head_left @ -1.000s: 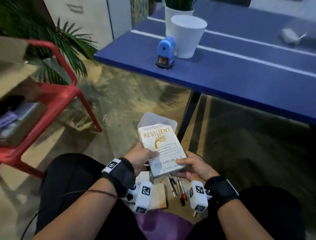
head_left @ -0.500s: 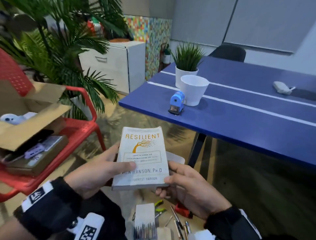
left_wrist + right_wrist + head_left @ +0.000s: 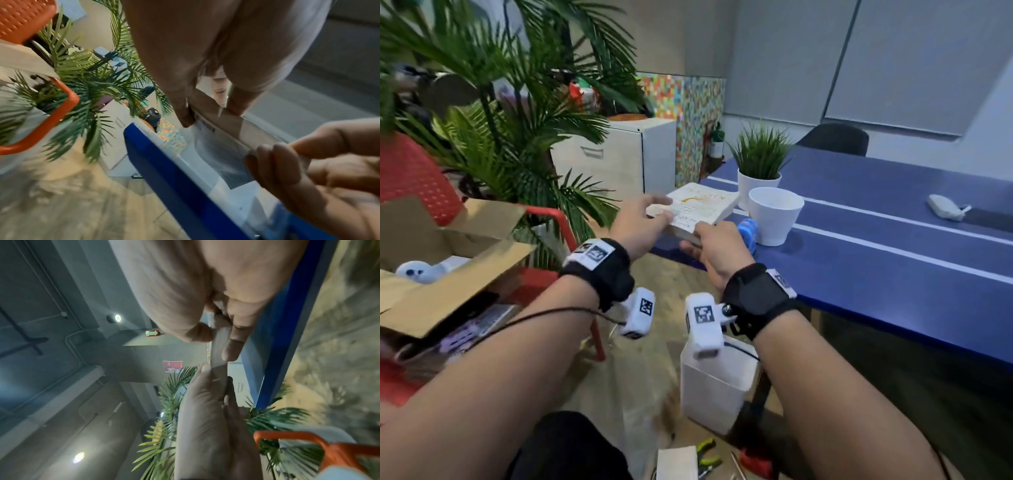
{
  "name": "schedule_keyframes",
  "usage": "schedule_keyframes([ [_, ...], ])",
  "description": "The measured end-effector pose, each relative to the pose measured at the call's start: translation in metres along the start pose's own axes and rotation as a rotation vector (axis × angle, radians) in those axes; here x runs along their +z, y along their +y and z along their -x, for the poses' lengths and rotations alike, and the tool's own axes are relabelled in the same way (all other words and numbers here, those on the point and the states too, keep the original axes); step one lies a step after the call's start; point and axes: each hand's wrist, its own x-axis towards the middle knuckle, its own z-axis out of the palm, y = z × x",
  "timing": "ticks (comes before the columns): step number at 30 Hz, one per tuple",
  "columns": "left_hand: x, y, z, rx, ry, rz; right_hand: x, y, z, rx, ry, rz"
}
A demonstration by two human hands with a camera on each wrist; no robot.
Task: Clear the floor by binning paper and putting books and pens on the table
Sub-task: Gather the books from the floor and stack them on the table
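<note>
The pale paperback book (image 3: 702,207) lies flat, low over the near left corner of the blue table (image 3: 876,260); whether it touches the top is unclear. My left hand (image 3: 659,214) pinches its left near edge, and my right hand (image 3: 698,236) pinches the near edge beside it. In the left wrist view the left hand's fingers (image 3: 185,116) clamp the book (image 3: 224,128) above the table edge (image 3: 174,170). The right wrist view shows the book (image 3: 219,353) edge-on in my right hand's fingers (image 3: 232,345). Pens and small tools (image 3: 709,455) and a white notepad (image 3: 676,462) lie on the floor.
A white cup (image 3: 774,216), a potted plant (image 3: 758,178) and a blue sharpener (image 3: 748,229) stand right of the book. A white bin (image 3: 715,387) sits on the floor by the table leg. A red chair (image 3: 410,171) with a cardboard box (image 3: 448,260) and a palm are at left.
Both hands have lifted the book from lap height up and forward to the table's corner. The view has risen from the floor toward the tabletop.
</note>
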Motion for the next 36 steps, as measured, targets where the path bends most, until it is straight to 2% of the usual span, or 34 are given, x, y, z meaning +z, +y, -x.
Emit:
schedule_keyframes([
  [3,0.020,-0.013,-0.019,0.024,-0.039,-0.224,-0.008,-0.002,-0.019,-0.001,0.063,0.137],
  [6,0.029,-0.026,-0.027,0.069,-0.117,-0.453,-0.018,0.015,-0.027,0.028,0.067,0.382],
  [9,0.029,-0.036,-0.027,0.105,-0.212,-0.575,-0.014,0.016,0.000,-0.081,0.054,0.578],
  [13,0.029,-0.037,-0.025,0.213,-0.222,-0.721,-0.012,0.020,0.010,-0.239,0.000,0.946],
  [15,0.029,-0.032,-0.025,0.252,-0.224,-0.760,-0.007,0.022,0.007,-0.222,-0.047,1.074],
  [19,0.032,-0.030,-0.028,0.220,-0.230,-0.765,-0.007,0.026,-0.006,-0.158,-0.100,1.232],
  [23,0.034,-0.031,-0.030,0.205,-0.222,-0.756,-0.010,0.035,-0.013,-0.216,-0.036,1.295],
  [27,0.031,-0.021,-0.018,0.190,-0.247,-0.706,-0.019,0.037,-0.007,-0.321,-0.058,1.270],
  [29,0.032,-0.016,-0.001,0.237,-0.113,-0.635,-0.029,0.042,0.005,-0.491,-0.040,1.184],
  [32,0.040,-0.019,0.048,0.360,0.311,-0.390,-0.063,0.068,0.039,-0.787,0.062,1.003],
  [34,0.052,-0.037,0.084,0.338,0.460,-0.202,-0.094,0.098,0.061,-0.761,0.049,0.914],
  [36,0.071,-0.065,0.112,0.216,0.519,-0.070,-0.127,0.136,0.073,-0.574,-0.018,0.867],
])
